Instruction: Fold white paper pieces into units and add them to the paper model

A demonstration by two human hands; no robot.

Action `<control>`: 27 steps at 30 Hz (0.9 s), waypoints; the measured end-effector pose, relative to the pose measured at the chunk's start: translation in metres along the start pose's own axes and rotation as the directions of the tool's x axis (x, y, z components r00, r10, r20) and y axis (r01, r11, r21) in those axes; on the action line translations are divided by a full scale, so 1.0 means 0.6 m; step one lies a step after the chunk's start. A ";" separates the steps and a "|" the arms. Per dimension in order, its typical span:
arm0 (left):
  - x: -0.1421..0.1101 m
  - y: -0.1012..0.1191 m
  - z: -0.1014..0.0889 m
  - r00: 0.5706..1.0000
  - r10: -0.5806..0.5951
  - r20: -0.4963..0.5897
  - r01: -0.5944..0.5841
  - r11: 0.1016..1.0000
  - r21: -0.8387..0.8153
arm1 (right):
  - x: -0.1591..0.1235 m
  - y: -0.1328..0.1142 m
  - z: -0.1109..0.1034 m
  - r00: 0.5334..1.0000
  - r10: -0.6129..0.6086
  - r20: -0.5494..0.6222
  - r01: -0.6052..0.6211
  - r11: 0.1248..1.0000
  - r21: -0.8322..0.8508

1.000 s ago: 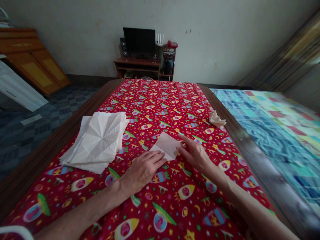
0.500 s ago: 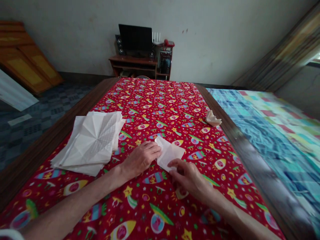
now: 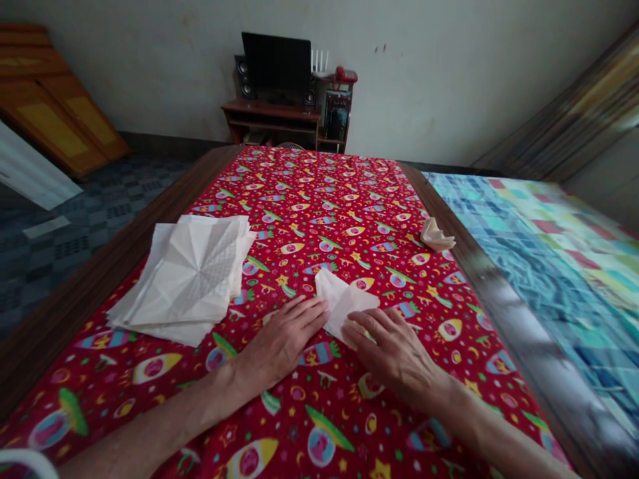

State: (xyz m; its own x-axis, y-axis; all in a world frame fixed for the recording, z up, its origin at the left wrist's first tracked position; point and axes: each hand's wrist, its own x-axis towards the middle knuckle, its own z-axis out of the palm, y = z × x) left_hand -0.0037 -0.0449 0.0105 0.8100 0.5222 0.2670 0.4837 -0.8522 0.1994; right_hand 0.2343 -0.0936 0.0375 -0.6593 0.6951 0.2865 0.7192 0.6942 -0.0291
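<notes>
A small white folded paper (image 3: pixel 343 299) lies on the red patterned tablecloth (image 3: pixel 319 219) in front of me. My left hand (image 3: pixel 282 339) lies flat with fingers stretched, its fingertips on the paper's left edge. My right hand (image 3: pixel 394 349) is also flat and spread, pressing on the paper's near right corner. Neither hand grips anything.
A stack of creased white paper sheets (image 3: pixel 187 276) lies to the left. A small folded paper shape (image 3: pixel 435 235) sits near the table's right edge. A bed with a blue checked cover (image 3: pixel 539 246) adjoins on the right. A desk with a monitor (image 3: pixel 279 100) stands at the far wall.
My right hand moved from the paper's far right corner to its near side, pinched it, then flattened on it. The paper turned slightly. My left hand stayed at its left edge.
</notes>
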 end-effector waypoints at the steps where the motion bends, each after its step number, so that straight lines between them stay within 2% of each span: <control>1: 0.000 0.000 0.001 1.000 -0.002 -0.005 0.002 1.000 -0.002 | 0.001 0.005 0.006 1.000 0.003 -0.030 -0.002 0.999 0.037; 5: -0.001 -0.001 0.004 1.000 -0.009 -0.027 0.009 1.000 -0.001 | 0.008 0.027 0.021 0.992 0.072 -0.099 -0.038 0.951 0.308; 8: 0.000 0.000 0.003 0.999 0.002 -0.039 -0.002 1.000 0.007 | 0.016 0.040 0.024 0.974 0.228 -0.015 -0.183 0.816 0.548; 11: 0.000 -0.001 0.004 0.999 0.009 -0.047 -0.008 1.000 0.004 | 0.027 0.048 0.027 0.899 0.412 0.148 -0.414 0.690 0.594; 13: -0.001 -0.001 0.004 0.999 0.008 -0.048 -0.008 1.000 -0.009 | 0.036 0.050 0.031 0.844 0.505 0.183 -0.511 0.651 0.561; 15: -0.001 0.001 0.004 0.998 0.007 -0.055 -0.008 0.999 -0.036 | 0.045 0.049 0.036 0.816 0.550 0.178 -0.554 0.655 0.514; 19: -0.002 0.005 0.002 0.998 -0.020 -0.065 0.010 0.987 -0.162 | 0.056 0.042 0.039 0.826 0.549 0.129 -0.550 0.734 0.398; 22: -0.002 0.008 0.003 0.996 -0.054 -0.067 0.037 0.972 -0.231 | 0.057 0.039 0.038 0.832 0.545 0.103 -0.542 0.757 0.365; 27: 0.001 0.014 0.002 0.996 -0.080 -0.043 0.071 0.981 -0.181 | 0.056 0.038 0.040 0.843 0.530 0.096 -0.527 0.776 0.346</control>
State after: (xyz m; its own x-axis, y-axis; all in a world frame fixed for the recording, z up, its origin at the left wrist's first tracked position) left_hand 0.0012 -0.0518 0.0113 0.7537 0.5894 0.2907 0.4717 -0.7931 0.3853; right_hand 0.2234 -0.0502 0.0237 -0.1955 0.9715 0.1341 0.8301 0.2367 -0.5048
